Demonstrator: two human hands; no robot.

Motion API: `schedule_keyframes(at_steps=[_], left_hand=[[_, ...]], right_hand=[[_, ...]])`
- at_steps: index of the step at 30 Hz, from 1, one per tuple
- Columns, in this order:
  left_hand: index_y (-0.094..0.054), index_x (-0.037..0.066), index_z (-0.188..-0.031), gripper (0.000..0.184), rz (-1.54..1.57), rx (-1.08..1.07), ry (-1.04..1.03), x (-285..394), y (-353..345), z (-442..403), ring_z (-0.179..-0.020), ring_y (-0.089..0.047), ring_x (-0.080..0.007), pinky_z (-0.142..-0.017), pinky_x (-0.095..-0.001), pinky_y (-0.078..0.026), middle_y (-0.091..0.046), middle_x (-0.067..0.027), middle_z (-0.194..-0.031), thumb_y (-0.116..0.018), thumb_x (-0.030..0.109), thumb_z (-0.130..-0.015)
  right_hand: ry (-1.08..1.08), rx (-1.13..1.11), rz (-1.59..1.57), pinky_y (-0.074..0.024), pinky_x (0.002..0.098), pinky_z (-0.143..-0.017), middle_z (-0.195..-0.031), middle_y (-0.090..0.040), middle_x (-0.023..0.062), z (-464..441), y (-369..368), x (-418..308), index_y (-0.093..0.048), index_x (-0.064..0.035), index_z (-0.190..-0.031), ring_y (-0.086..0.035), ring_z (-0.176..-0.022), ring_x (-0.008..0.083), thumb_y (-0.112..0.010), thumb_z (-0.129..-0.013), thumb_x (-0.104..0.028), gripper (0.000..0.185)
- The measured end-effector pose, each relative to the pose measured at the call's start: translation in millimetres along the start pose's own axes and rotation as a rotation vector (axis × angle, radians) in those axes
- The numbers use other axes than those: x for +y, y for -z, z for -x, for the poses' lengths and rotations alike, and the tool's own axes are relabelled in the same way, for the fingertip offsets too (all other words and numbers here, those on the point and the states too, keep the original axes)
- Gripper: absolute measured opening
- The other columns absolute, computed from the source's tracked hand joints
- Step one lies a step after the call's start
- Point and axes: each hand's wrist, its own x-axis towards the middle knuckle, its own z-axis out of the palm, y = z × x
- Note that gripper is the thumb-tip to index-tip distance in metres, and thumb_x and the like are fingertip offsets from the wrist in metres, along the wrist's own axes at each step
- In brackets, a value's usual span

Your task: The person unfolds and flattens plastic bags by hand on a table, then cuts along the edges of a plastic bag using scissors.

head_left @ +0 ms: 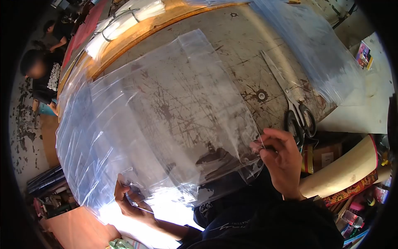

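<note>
A clear plastic sheet (166,103) lies over the scratched table (232,33) and hangs past its near edge. At its right corner, my right hand (282,159) pinches the edge between thumb and fingers. My left hand (134,203) is at the near left edge, its thumb and fingers bent around the plastic, partly seen through glare. Under the left part of the sheet lies a stack of bluish clear plastic (78,145). Large scissors (286,89) with black handles rest on the table, just beyond my right hand, blades pointing away.
More clear plastic sheets (319,54) lie at the far right. A tied white bundle (124,20) is at the far left edge. Rolls of material (344,166) and small items stand at the right. Two people are at the upper left.
</note>
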Motion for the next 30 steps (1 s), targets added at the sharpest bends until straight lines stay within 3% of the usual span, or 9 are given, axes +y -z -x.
schedule_keyframes(at_steps=[4,6,10,13,19,24,26,30], left_hand=[[-0.048,0.003,-0.094,0.008,0.03,0.027,-0.003,2,-4,2,-0.099,-0.056,-0.0255,-0.083,-0.0355,-0.046,-0.056,-0.018,-0.114,-0.041,0.007,-0.092],[-0.047,0.004,-0.094,0.007,0.076,0.025,-0.016,-1,-5,3,-0.099,-0.054,-0.023,-0.084,-0.0343,-0.045,-0.055,-0.0168,-0.117,-0.041,0.006,-0.091],[-0.049,0.005,-0.093,0.008,0.181,0.064,-0.006,-9,-7,7,-0.095,-0.056,-0.0201,-0.079,-0.0306,-0.047,-0.054,-0.0168,-0.118,-0.042,0.006,-0.09],[-0.05,0.006,-0.092,0.008,0.264,0.092,0.038,-8,-9,9,-0.092,-0.056,-0.0179,-0.075,-0.0271,-0.048,-0.054,-0.0173,-0.118,-0.043,0.007,-0.088],[-0.049,0.007,-0.093,0.007,0.187,0.087,0.033,-4,-9,8,-0.092,-0.057,-0.019,-0.072,-0.0262,-0.049,-0.054,-0.0175,-0.118,-0.048,0.009,-0.086],[-0.048,0.006,-0.093,0.009,0.238,0.102,0.064,-3,-10,9,-0.096,-0.057,-0.0223,-0.077,-0.0305,-0.051,-0.054,-0.0179,-0.116,-0.049,0.01,-0.086],[-0.047,0.004,-0.094,0.029,0.107,0.099,0.034,-4,-10,9,-0.096,-0.059,-0.0273,-0.073,-0.0323,-0.052,-0.054,-0.0232,-0.111,-0.039,0.033,-0.094],[-0.048,0.006,-0.093,0.015,0.141,0.126,0.019,-6,-10,10,-0.097,-0.057,-0.0244,-0.078,-0.033,-0.052,-0.054,-0.0192,-0.116,-0.051,0.019,-0.088]], right_hand=[[0.002,-0.014,0.03,-0.048,0.0308,-0.086,-0.101,-0.052,0.0118,2,5,3,-0.043,0.0044,-0.115,-0.057,-0.102,0.021,-0.048,-0.084,0.008,0.032],[0.113,-0.13,0.178,-0.0464,0.0317,-0.09,-0.112,-0.055,0.0189,4,7,4,-0.043,0.0046,-0.116,-0.057,-0.105,0.0222,-0.051,-0.086,0.005,0.031],[0.237,-0.123,0.146,-0.0458,0.0354,-0.09,-0.116,-0.056,0.0201,7,-7,-11,-0.048,0.0041,-0.114,-0.056,-0.107,0.0259,-0.059,-0.084,-0.003,0.033],[0.545,-0.368,0.739,-0.0415,0.0413,-0.092,-0.123,-0.054,0.0129,4,-15,-10,-0.055,0.0002,-0.113,-0.052,-0.113,0.0288,-0.068,-0.076,-0.019,0.044],[0.559,-0.384,1.051,-0.0282,0.0456,-0.102,-0.128,-0.049,0.0142,15,-39,-2,-0.058,-0.0057,-0.111,-0.043,-0.123,0.0272,-0.063,-0.078,-0.027,0.04],[0.495,-0.353,1.019,-0.026,0.0483,-0.102,-0.129,-0.048,0.0163,14,-40,-4,-0.058,-0.0063,-0.109,-0.04,-0.124,0.0297,-0.062,-0.078,-0.029,0.039],[0.501,-0.345,1.031,-0.0249,0.0501,-0.103,-0.129,-0.048,0.017,14,-40,-3,-0.058,-0.0067,-0.108,-0.04,-0.125,0.0305,-0.062,-0.078,-0.029,0.038],[0.474,-0.356,1.041,-0.0188,0.0569,-0.102,-0.13,-0.046,0.0168,16,-41,-1,-0.058,-0.0121,-0.114,-0.041,-0.124,0.032,-0.068,-0.075,-0.03,0.044]])
